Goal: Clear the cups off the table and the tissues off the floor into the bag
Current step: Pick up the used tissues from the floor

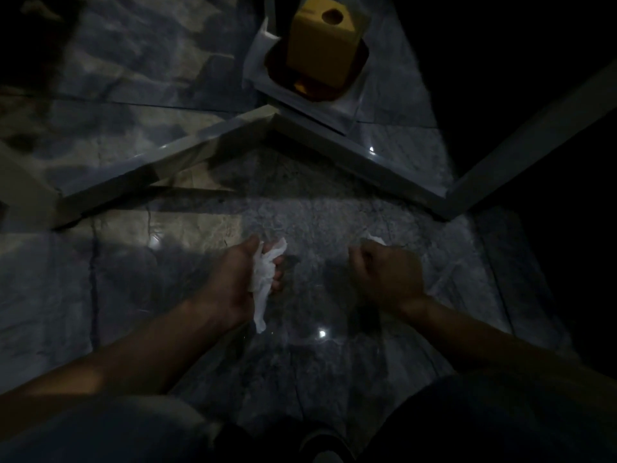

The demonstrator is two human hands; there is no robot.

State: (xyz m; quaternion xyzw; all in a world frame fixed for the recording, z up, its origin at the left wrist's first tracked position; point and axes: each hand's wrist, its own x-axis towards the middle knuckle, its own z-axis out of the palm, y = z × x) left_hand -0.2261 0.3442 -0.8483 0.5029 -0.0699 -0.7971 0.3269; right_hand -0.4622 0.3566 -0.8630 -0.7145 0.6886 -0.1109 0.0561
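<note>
The scene is dim. My left hand point(245, 279) is closed around a crumpled white tissue point(263, 282), and a tail of it hangs down past my wrist. My right hand point(387, 275) is curled into a fist low over the marble floor. A bit of white tissue point(375, 240) pokes out just beyond its knuckles; how much of it the fingers grip is hidden. No cups and no bag are in view.
A yellow box with a round hole point(322, 41) stands on a dark tray at the top. Pale frame bars point(187, 155) of a table cross the floor ahead of my hands, and another bar point(534, 135) runs on the right. My knees fill the bottom.
</note>
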